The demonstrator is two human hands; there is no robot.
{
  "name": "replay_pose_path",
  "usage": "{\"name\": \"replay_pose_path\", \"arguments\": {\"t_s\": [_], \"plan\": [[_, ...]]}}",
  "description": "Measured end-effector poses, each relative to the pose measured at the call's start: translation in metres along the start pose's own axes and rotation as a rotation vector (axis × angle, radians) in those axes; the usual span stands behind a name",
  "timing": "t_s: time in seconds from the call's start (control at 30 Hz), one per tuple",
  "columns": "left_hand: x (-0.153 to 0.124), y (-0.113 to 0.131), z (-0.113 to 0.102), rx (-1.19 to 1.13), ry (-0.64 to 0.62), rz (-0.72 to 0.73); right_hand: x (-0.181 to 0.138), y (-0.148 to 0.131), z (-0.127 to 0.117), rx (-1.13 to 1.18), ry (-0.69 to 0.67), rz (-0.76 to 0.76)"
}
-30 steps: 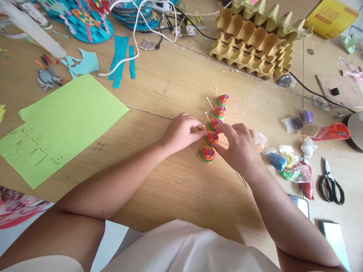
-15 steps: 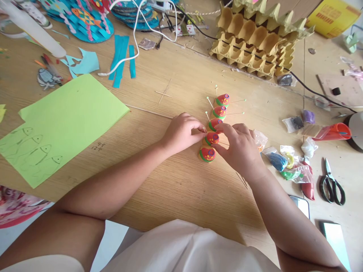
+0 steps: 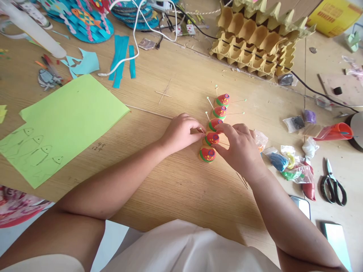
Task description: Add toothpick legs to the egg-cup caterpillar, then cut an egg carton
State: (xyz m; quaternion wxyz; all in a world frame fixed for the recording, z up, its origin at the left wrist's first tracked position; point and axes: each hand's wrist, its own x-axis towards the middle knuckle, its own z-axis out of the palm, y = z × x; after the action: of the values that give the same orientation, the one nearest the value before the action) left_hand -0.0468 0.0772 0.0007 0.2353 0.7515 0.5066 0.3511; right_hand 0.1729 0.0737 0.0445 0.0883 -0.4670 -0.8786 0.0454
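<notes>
A row of several small red, orange and green clay pieces lies on the wooden table, forming a caterpillar shape. Thin sticks with pale green tips poke out of the far pieces. My left hand is closed in a pinch on a thin stick at the left side of the fourth piece. My right hand holds that same piece from the right, fingers curled around it. The nearest piece lies just below both hands.
A green paper sheet with drawn fish lies left. Stacked egg trays stand at the back. Small bags of coloured clay, scissors, a phone and an orange cone lie right. Blue paper scraps and white cables lie behind.
Almost nothing has moved. My left fingers have drawn back a little, so a short length of the stick shows beside the clay piece.
</notes>
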Motion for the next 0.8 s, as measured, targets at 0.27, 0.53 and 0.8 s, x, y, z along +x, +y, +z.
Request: {"name": "replay_pose_path", "arguments": {"t_s": [0.27, 0.53, 0.8], "plan": [[-0.001, 0.008, 0.003, -0.189, -0.005, -0.127, 0.0, 0.0, -0.002, 0.021, -0.008, -0.006], [-0.003, 0.01, 0.002, -0.295, -0.012, -0.149, 0.0, 0.0, -0.002, 0.031, -0.011, -0.003], [-0.002, 0.011, 0.001, -0.205, -0.016, -0.109, 0.0, -0.001, -0.001, 0.023, 0.0, -0.003]]}}
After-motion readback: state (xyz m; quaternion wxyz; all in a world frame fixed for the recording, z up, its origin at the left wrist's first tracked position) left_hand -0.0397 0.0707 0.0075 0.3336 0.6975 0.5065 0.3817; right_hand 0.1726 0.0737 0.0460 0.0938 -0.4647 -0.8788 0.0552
